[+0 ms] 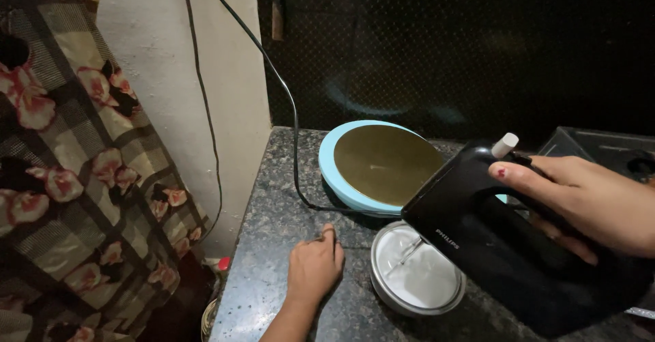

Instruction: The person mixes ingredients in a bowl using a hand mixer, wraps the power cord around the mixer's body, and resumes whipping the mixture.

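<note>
While R hand (587,198) grips black hand mixer (505,246) by its handle, tilted over steel bowl (417,274) w/ beaters down in white mix | L hand (315,267) flat on granite counter (273,246), holding nothing, just left of bowl | blue-rimmed round stand (379,164) behind bowl | black cord (295,151) runs up wall

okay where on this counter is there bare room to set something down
Bare stone lies along the counter left edge, between the black cord and the wall, and in front below the left hand. It is crowded to the right: the blue plate, the steel bowl and the black mixer in the right hand sit close together.
</note>
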